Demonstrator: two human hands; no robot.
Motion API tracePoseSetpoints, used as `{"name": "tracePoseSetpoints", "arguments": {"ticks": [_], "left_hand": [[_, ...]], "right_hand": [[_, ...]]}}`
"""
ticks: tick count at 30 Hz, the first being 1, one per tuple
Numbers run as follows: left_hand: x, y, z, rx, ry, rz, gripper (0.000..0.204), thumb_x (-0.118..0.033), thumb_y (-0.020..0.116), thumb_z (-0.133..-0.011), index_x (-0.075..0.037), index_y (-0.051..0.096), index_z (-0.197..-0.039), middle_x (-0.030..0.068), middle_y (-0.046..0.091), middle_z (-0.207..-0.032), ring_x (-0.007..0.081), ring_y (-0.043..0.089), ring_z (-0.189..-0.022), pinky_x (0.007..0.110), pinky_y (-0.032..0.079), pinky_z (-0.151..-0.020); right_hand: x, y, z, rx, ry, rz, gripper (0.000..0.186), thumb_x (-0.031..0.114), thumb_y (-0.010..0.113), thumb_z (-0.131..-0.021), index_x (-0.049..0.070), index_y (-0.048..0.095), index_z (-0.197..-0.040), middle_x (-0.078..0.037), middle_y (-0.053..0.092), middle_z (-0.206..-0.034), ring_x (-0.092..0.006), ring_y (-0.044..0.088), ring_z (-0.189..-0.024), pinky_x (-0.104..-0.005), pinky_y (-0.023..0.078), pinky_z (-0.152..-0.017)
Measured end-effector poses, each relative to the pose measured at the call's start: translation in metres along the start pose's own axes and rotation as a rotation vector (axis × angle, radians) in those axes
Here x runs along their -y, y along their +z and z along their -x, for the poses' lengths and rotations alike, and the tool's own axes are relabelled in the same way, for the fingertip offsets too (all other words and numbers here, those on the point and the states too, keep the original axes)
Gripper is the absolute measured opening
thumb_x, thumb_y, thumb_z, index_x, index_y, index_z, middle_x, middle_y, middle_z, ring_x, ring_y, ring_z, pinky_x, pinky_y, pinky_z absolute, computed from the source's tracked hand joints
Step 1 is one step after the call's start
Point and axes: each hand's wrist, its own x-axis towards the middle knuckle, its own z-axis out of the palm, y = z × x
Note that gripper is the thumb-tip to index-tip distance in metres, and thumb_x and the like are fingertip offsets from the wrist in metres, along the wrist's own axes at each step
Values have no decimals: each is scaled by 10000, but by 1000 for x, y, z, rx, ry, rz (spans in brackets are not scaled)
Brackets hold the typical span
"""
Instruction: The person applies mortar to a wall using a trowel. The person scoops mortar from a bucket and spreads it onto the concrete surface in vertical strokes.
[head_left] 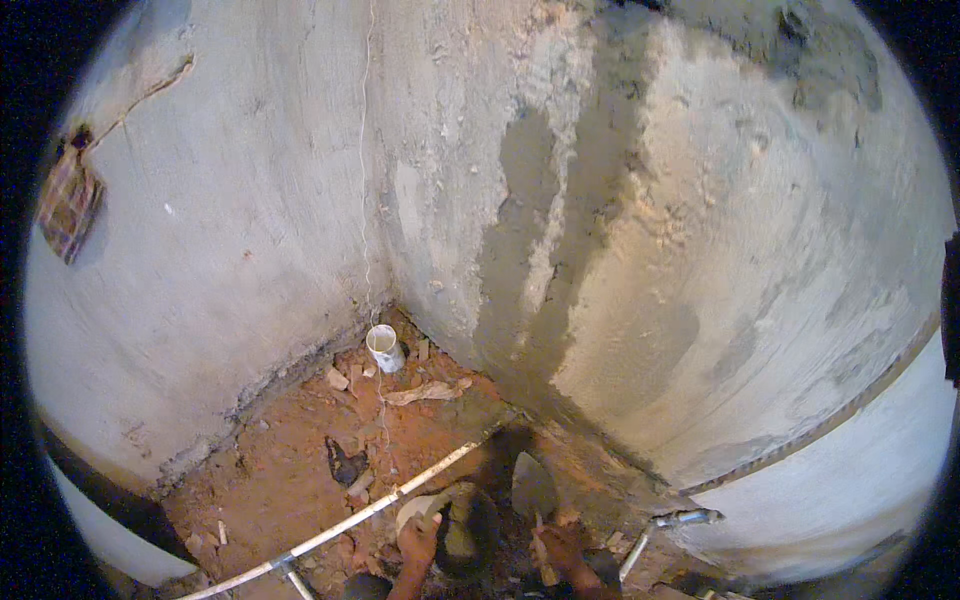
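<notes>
Low in the middle, my left hand point(418, 540) is closed on the edge of a dark round container point(488, 515). Grey, wet-looking mortar point(460, 540) lies in it, and a pale curved piece point(418, 508) shows behind the hand. To the right of the container, my right hand point(562, 546) grips a trowel point(533, 487) by its handle. The trowel's grey, pointed blade is directed away from me, over the ground beside the container. Shadow hides part of the container's rim.
A white pipe point(385, 502) crosses the reddish, rubble-strewn ground point(285, 490). A white cylinder point(385, 348) stands in the corner near a hanging string point(367, 200). Damp streaks mark the right wall point(590, 220). A checked cloth point(70, 210) hangs on the left wall. A grey pipe end point(690, 517) sticks out at right.
</notes>
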Motion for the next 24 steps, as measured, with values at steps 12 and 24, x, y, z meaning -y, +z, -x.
{"name": "tracePoseSetpoints", "arguments": {"ticks": [12,24], "left_hand": [[-254,-247,13,-106,-203,153,404,-300,676,-783,51,519,-664,157,595,-804,192,456,-587,351,399,-574],[-327,-386,55,-254,-380,165,483,-354,642,-809,-14,431,-538,41,431,-520,150,368,-508,345,328,-479]], "right_hand": [[186,44,228,-33,31,569,358,366,603,-824,24,593,-932,-104,613,-734,-214,601,-631,-356,495,-601],[351,101,366,243,-174,1290,515,426,592,-775,56,527,-1127,-245,594,-995,-396,580,-918,-478,456,-810]]}}
